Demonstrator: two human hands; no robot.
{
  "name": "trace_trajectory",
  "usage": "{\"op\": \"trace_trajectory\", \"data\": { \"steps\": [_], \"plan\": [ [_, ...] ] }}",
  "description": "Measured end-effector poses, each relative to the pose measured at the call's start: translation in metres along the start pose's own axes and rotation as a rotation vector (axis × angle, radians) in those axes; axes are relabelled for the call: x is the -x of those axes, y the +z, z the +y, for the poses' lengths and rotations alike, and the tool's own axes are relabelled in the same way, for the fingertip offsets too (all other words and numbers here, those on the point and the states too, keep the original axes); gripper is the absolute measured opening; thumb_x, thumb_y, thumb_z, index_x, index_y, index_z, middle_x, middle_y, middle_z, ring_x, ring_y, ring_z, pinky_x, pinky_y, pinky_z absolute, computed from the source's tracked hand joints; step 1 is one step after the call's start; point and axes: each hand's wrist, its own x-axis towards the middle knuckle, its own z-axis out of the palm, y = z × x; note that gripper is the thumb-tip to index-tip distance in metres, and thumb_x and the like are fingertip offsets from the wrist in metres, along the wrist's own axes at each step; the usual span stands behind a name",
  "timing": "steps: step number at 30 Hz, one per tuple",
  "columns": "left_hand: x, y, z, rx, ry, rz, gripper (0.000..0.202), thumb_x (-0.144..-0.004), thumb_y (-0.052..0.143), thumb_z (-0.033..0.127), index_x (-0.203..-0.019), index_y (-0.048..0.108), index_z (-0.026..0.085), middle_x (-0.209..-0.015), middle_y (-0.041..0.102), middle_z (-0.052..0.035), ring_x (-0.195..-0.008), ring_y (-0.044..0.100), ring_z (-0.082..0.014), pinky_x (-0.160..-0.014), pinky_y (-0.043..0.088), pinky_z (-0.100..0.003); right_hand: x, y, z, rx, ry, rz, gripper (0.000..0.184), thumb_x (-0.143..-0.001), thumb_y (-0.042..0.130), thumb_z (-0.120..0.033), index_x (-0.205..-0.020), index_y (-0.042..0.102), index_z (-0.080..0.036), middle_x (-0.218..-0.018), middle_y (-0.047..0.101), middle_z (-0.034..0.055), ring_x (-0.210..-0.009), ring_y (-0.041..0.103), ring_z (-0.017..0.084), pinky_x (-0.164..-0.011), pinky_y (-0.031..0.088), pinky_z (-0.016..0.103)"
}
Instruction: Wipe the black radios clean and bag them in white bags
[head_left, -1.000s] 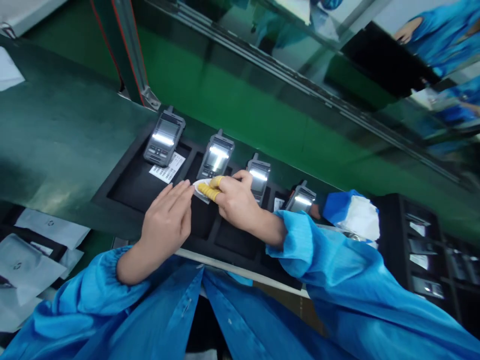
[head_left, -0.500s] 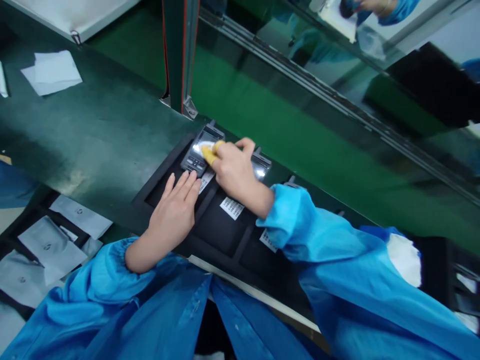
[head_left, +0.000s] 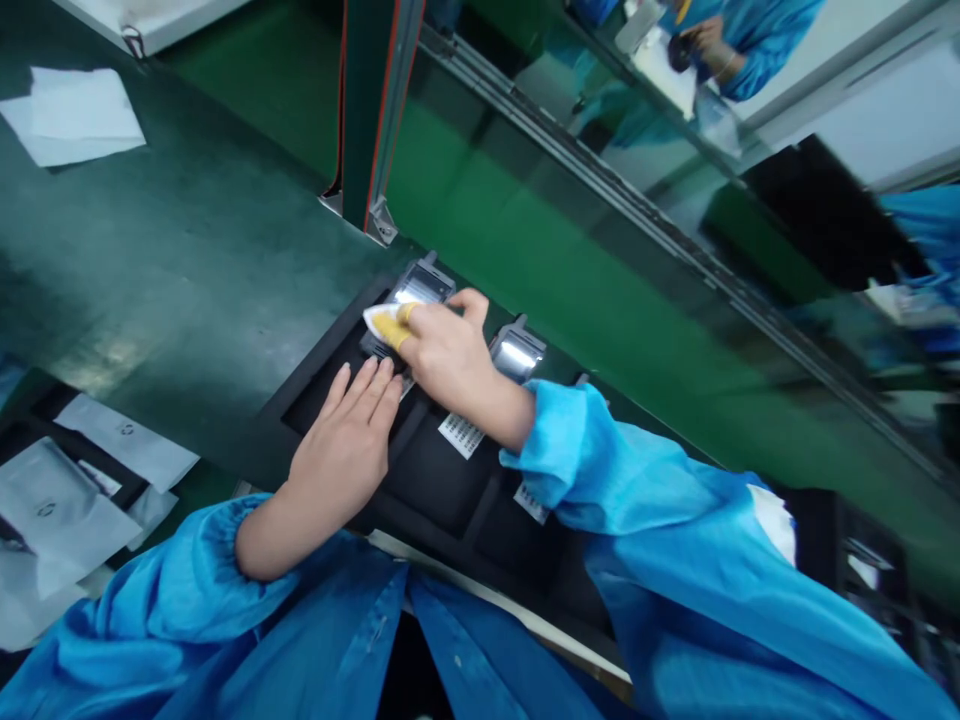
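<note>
My right hand [head_left: 454, 355], with yellow finger cots on its fingertips, presses a small white cloth [head_left: 371, 316] onto the lower part of a dark handheld device [head_left: 424, 282] with a shiny screen. My left hand [head_left: 341, 440] lies flat, its fingers stretched out against the device's near end. The device rests in the left compartment of a black foam tray [head_left: 442, 480]. A second device [head_left: 517, 350] sits in the compartment to its right, partly behind my right wrist. Below it lies a white barcode label [head_left: 460, 435].
White sheets [head_left: 82, 115] lie on the green table [head_left: 202, 250] at upper left. Grey plastic bags [head_left: 52, 510] rest on another black tray at lower left. A metal post [head_left: 367, 120] stands behind the tray. Beyond the glass, a co-worker's hand [head_left: 712, 45] holds a dark object.
My right hand has slid with the cloth from the middle of the screen down to the device's lower left part. My left hand stays at the near end. The view has shifted slightly.
</note>
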Motion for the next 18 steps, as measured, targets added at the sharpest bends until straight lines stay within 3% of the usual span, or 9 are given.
{"op": "trace_trajectory", "data": {
  "steps": [3, 5, 9, 13, 18],
  "plan": [
    [-0.001, -0.001, 0.0, -0.02, 0.012, 0.017, 0.044, -0.091, 0.033, 0.006, -0.128, 0.056, -0.002, -0.137, 0.055, -0.0236, -0.131, 0.051, -0.035, -0.11, 0.039, -0.057, -0.013, -0.011, 0.012, 0.051, 0.155, 0.071, 0.04, -0.098, 0.029, -0.011, -0.108, 0.067, -0.019, -0.114, 0.058, 0.0055, -0.098, 0.047, 0.017, -0.097, 0.022, 0.047],
    [-0.001, 0.0, 0.0, -0.016, 0.007, 0.022, 0.044, -0.091, 0.033, 0.006, -0.128, 0.056, -0.002, -0.137, 0.055, -0.0236, -0.131, 0.051, -0.0352, -0.109, 0.039, -0.058, -0.018, -0.013, 0.023, 0.07, 0.204, 0.102, 0.042, -0.098, 0.027, -0.01, -0.105, 0.068, -0.019, -0.113, 0.058, 0.0054, -0.098, 0.047, 0.017, -0.097, 0.023, 0.048],
    [0.0, 0.004, 0.001, 0.043, -0.028, 0.008, 0.045, -0.092, 0.033, 0.008, -0.131, 0.054, 0.0, -0.14, 0.053, -0.0231, -0.134, 0.047, -0.0345, -0.112, 0.037, -0.058, -0.007, 0.003, 0.036, 0.07, 0.24, 0.203, 0.042, -0.096, 0.029, -0.009, -0.097, 0.069, -0.02, -0.102, 0.059, 0.0044, -0.092, 0.047, 0.017, -0.092, 0.024, 0.045],
    [0.002, 0.005, -0.002, 0.166, -0.076, 0.039, 0.046, -0.093, 0.033, 0.009, -0.136, 0.049, 0.006, -0.142, 0.051, -0.0218, -0.139, 0.041, -0.0316, -0.115, 0.031, -0.056, 0.015, 0.025, 0.021, 0.052, 0.16, 0.265, 0.04, -0.096, 0.031, -0.011, -0.102, 0.069, -0.022, -0.094, 0.06, 0.004, -0.087, 0.047, 0.017, -0.088, 0.022, 0.042],
    [0.004, 0.0, -0.008, 0.315, -0.231, 0.282, 0.051, -0.098, 0.034, 0.018, -0.149, 0.029, 0.017, -0.16, 0.022, -0.0188, -0.149, 0.022, -0.0267, -0.117, 0.029, -0.05, 0.032, 0.03, -0.017, 0.028, -0.028, 0.199, 0.033, -0.095, 0.04, -0.012, -0.096, 0.072, -0.02, -0.089, 0.063, 0.0034, -0.081, 0.047, 0.015, -0.09, 0.016, 0.04]
  ]
}}
